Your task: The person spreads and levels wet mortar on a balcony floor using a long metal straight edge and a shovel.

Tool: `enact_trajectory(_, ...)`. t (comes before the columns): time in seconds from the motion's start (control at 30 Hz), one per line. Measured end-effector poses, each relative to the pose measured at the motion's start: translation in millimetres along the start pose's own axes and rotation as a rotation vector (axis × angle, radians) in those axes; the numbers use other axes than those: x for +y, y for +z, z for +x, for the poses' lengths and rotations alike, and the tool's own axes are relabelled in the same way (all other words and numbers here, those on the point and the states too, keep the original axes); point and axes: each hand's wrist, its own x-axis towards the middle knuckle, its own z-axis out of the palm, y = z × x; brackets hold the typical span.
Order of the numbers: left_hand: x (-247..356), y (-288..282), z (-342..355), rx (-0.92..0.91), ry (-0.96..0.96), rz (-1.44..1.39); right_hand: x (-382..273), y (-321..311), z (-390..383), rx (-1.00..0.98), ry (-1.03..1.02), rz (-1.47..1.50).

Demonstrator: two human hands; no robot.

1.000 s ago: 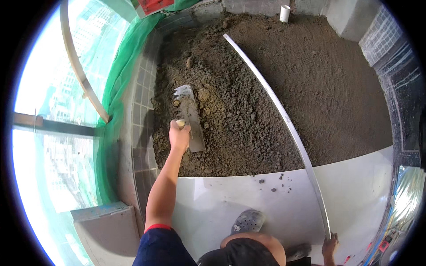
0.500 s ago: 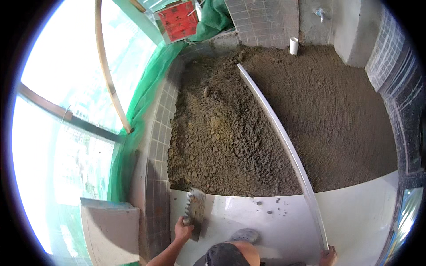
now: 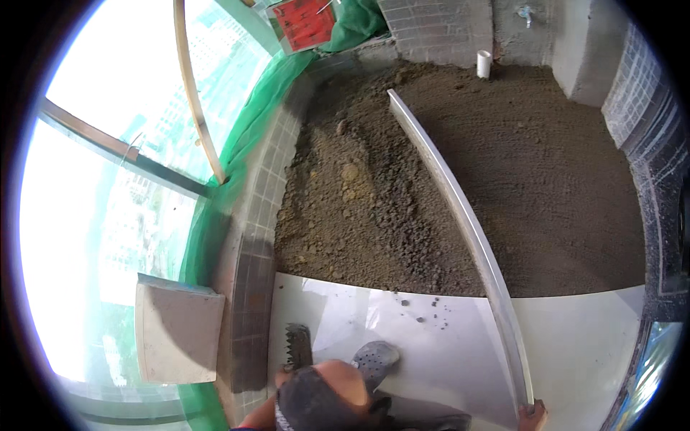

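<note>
My left hand (image 3: 283,377), partly hidden by my knee (image 3: 346,381): clamped on one notched trowel (image 3: 300,346), now drawn back off the mortar bed (image 3: 327,237) to the white slab (image 3: 575,327), leaving the rough side bladeless. My right hand (image 3: 532,415): clamped on one long straightedge (image 3: 493,276), spanning both.

The right hand (image 3: 532,415) grips the near end of a pale straightedge (image 3: 471,223) lying across brown sandy mix (image 3: 553,187), lumpy to its left, smoother to its right. The left hand (image 3: 282,378), half hidden by the knee (image 3: 341,378), has a notched trowel (image 3: 301,348) over the white slab (image 3: 582,323). A white pipe (image 3: 484,66) stands over there.
</note>
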Motion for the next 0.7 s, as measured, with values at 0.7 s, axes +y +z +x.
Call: enact_trajectory(0.7,360,92,-66,-0.732,2.365,0.624,96,29,3,0.293,0.121,0.139)
